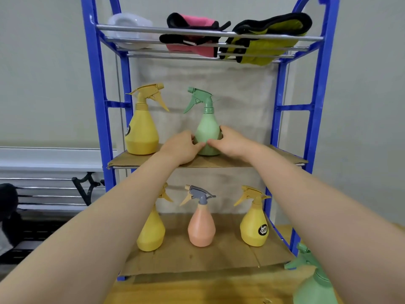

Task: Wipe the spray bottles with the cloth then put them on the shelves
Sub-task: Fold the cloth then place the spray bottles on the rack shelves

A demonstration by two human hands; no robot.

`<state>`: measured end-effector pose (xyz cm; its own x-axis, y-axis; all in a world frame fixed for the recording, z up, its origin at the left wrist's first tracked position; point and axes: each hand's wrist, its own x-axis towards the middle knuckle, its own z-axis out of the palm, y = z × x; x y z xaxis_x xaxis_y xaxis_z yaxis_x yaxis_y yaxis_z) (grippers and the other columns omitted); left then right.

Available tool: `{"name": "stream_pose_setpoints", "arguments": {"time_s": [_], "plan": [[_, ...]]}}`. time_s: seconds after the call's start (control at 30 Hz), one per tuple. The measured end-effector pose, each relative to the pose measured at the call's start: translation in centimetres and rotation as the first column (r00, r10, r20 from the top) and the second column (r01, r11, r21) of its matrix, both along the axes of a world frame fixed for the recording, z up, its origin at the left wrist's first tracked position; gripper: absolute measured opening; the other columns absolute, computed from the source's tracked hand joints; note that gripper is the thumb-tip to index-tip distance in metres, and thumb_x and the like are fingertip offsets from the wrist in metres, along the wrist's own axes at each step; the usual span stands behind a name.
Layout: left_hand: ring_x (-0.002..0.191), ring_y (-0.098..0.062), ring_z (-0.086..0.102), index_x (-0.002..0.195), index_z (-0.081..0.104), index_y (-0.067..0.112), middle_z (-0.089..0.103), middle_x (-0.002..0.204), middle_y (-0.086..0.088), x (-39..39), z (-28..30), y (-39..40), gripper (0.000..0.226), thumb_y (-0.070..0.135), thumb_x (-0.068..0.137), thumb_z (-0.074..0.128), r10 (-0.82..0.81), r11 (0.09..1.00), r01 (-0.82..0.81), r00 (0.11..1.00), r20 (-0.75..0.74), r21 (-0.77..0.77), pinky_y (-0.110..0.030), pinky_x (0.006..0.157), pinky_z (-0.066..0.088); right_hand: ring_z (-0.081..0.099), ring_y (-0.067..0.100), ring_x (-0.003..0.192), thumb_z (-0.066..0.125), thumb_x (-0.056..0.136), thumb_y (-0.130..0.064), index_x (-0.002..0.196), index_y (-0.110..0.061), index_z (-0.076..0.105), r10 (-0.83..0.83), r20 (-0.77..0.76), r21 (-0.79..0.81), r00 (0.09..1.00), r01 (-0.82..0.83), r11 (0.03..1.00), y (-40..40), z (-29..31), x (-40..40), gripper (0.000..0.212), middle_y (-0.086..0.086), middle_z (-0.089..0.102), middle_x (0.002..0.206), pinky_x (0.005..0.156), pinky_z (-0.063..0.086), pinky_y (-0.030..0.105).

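Both hands are on one bottle right now: the left hand (183, 148) and the right hand (230, 142) wrap the base of the green spray bottle (206, 132) from either side, fingers curled round its lower body, thumbs nearly meeting in front. That bottle stands upright on the cardboard-lined middle shelf (285, 159) of the blue rack (96, 84), close to dead centre of the view, nozzle pointing toward nine o'clock. Out at nine o'clock from it, well apart on the same shelf, stands a yellow spray bottle (142, 132), nozzle aimed toward three. So two bottles on the middle shelf. Down at six o'clock, the lower shelf (219, 260) carries three in a row: a yellow bottle on the left (151, 233), partly hidden behind the left forearm, a peach bottle with a grey trigger head (201, 229) in the middle, and a yellow bottle with a black label (255, 229) on the right. At five o'clock, in the bottom corner, a second green spray bottle (313, 279) sits on the wooden table (197, 290), cut by the frame edge. That makes six bottles: three yellow, two green, one peach. Up at twelve, the wire top shelf (208, 32) holds a pink cloth with black trim (192, 29), a yellow-green cloth with black trim (269, 38) and one clear plastic container (129, 27).
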<state>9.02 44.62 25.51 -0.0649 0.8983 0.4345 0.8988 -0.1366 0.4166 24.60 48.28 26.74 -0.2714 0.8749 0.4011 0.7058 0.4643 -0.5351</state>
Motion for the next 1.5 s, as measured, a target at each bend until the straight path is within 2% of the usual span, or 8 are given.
{"name": "stream_pose_setpoints", "arguments": {"time_s": [0.2, 0.33, 0.5, 0.63, 0.77, 1.13, 1.3, 1.5], "plan": [[0.114, -0.029, 0.056, 0.125, 0.054, 0.010, 0.061, 0.126, -0.011, 0.4, 0.6, 1.2, 0.050, 0.050, 0.095, 0.051, 0.023, 0.999, -0.024, 0.999, -0.039, -0.032, -0.034, 0.085, 0.042, 0.056, 0.029, 0.117, 0.061, 0.092, -0.034, 0.134, -0.008, 0.047, -0.025, 0.004, -0.018, 1.000, 0.026, 1.000, 0.8, 0.1, -0.1, 0.051, 0.011, 0.059, 0.131, 0.090, 0.044, 0.031], [0.100, -0.026, 0.055, 0.117, 0.054, 0.010, 0.062, 0.120, -0.011, 0.8, 0.6, 0.7, 0.044, 0.048, 0.096, 0.050, 0.029, 0.998, -0.032, 0.997, -0.069, -0.046, -0.033, 0.077, 0.039, 0.054, 0.034, 0.120, 0.059, 0.093, -0.038, 0.134, -0.003, 0.042, -0.078, 0.042, -0.008, 0.996, 0.078, 0.997, 0.2, 0.1, -0.2, 0.056, 0.016, 0.056, 0.133, 0.086, 0.042, 0.032], [0.122, -0.030, 0.052, 0.132, 0.047, 0.008, 0.055, 0.134, -0.013, 1.4, 0.5, -1.6, 0.052, 0.044, 0.096, 0.052, 0.028, 0.998, -0.033, 0.994, -0.101, -0.051, -0.036, 0.094, 0.042, 0.054, 0.034, 0.121, 0.055, 0.095, -0.038, 0.135, -0.007, 0.043, -0.066, 0.096, 0.052, 0.993, 0.061, 0.997, -2.4, -0.8, 0.6, 0.052, 0.016, 0.057, 0.133, 0.082, 0.040, 0.030], [0.130, -0.031, 0.047, 0.143, 0.040, 0.013, 0.049, 0.144, -0.010, 1.6, -0.3, -4.2, 0.062, 0.048, 0.095, 0.052, -0.002, 1.000, -0.001, 0.991, -0.137, -0.023, -0.037, 0.100, 0.041, 0.047, 0.033, 0.130, 0.050, 0.098, -0.041, 0.145, -0.012, 0.038, -0.078, 0.219, 0.126, 0.973, 0.051, 0.991, -6.1, -2.3, 2.1, 0.057, 0.015, 0.050, 0.143, 0.102, 0.042, 0.036], [0.132, -0.030, 0.045, 0.144, 0.040, 0.017, 0.050, 0.144, -0.008, 2.0, -1.5, -7.0, 0.061, 0.048, 0.093, 0.055, -0.035, 0.999, 0.036, 0.987, -0.155, 0.000, -0.040, 0.104, 0.040, 0.041, 0.030, 0.134, 0.047, 0.098, -0.044, 0.143, -0.012, 0.043, -0.118, 0.296, 0.235, 0.948, 0.047, 0.971, -10.0, -4.3, 3.6, 0.055, 0.011, 0.048, 0.144, 0.105, 0.035, 0.037], [0.130, -0.027, 0.046, 0.136, 0.050, 0.018, 0.053, 0.139, -0.006, 7.4, -9.0, -13.6, 0.051, 0.035, 0.089, 0.060, -0.178, 0.976, 0.195, 0.971, -0.157, 0.101, -0.042, 0.107, 0.037, 0.038, 0.027, 0.134, 0.056, 0.094, -0.029, 0.141, -0.017, 0.044, -0.142, 0.082, 0.233, 0.986, 0.120, 0.965, -19.1, -12.2, 10.6, 0.050, 0.007, 0.047, 0.142, 0.109, 0.034, 0.040], [0.129, -0.023, 0.045, 0.135, 0.050, 0.024, 0.055, 0.138, 0.001, 10.6, -14.0, -15.5, 0.052, 0.048, 0.089, 0.053, -0.220, 0.975, 0.218, 0.972, -0.088, -0.029, -0.035, 0.106, 0.035, 0.039, 0.026, 0.132, 0.058, 0.093, -0.018, 0.140, -0.013, 0.045, -0.216, -0.074, 0.203, 0.974, 0.226, 0.953, -22.4, -16.5, 15.4, 0.049, 0.008, 0.049, 0.138, 0.108, 0.031, 0.033], [0.128, -0.023, 0.049, 0.136, 0.050, 0.018, 0.053, 0.139, -0.005, 15.0, -20.8, -16.8, 0.047, 0.031, 0.092, 0.059, -0.323, 0.926, 0.328, 0.945, 0.055, -0.189, -0.033, 0.103, 0.039, 0.041, 0.026, 0.132, 0.060, 0.089, -0.008, 0.144, -0.008, 0.036, -0.346, -0.289, 0.095, 0.893, 0.386, 0.918, -23.5, -22.1, 19.4, 0.060, 0.012, 0.044, 0.144, 0.102, 0.027, 0.021]]}}
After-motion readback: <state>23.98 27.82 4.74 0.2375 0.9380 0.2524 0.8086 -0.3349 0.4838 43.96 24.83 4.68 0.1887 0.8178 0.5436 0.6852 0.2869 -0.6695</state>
